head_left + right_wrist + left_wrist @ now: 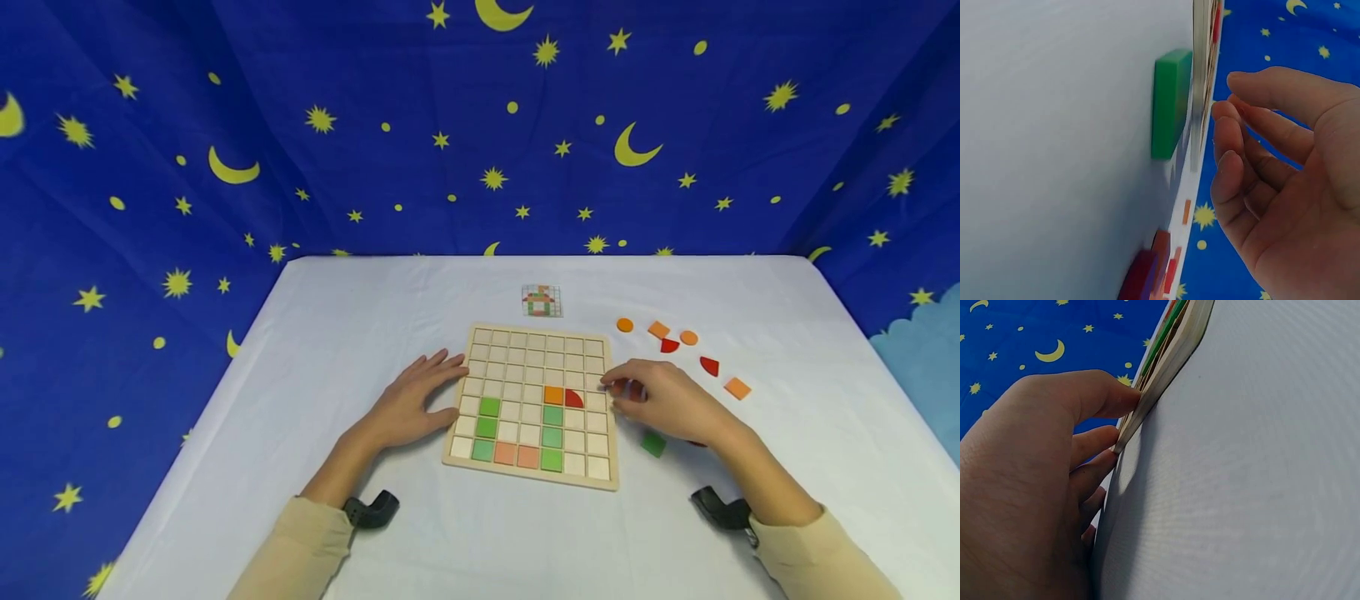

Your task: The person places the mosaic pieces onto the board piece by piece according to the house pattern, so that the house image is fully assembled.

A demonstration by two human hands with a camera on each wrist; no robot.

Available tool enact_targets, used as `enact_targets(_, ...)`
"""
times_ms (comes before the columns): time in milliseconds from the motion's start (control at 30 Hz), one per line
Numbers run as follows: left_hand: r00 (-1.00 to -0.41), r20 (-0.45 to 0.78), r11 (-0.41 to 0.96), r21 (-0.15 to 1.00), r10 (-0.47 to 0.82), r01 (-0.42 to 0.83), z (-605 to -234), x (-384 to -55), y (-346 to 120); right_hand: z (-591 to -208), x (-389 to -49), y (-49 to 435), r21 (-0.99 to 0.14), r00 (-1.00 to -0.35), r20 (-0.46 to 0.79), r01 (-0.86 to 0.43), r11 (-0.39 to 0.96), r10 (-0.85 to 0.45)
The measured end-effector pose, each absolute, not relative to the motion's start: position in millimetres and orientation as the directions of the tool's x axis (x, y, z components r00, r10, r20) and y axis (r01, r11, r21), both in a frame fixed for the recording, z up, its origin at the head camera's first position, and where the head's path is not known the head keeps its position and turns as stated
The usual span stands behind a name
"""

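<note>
From here my left hand (408, 404) lies wide against the gridded board (531, 413) at nine o'clock, likely bracing it, while my right hand (663, 398) curves narrow at three, beside loose tiles (658, 330), holding what, if anything, I can't tell.

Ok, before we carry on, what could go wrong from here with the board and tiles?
The left hand touches the edge of the board, so a careless push might shift it.
The right hand is close to the loose green tile; a low sweep could knock it away.
The red quarter-circle tile set in the board might be turned wrongly; the pattern card looks too small here to check.
</note>
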State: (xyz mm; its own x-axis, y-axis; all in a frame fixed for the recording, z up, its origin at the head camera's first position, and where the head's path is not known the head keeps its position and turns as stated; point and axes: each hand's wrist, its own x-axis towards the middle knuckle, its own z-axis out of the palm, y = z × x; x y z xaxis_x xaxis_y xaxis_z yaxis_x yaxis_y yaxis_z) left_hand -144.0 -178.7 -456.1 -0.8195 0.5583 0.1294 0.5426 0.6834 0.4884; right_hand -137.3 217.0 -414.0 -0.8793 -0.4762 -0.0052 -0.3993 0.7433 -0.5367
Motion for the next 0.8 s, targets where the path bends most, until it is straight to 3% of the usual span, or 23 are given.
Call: enact_targets(800,-0.818,0.123,0.681,0.492,0.562,0.542,-456,-145,-179,-415,-130,284,-0.590,-0.932,-0.044,-0.266,0.762,-0.359)
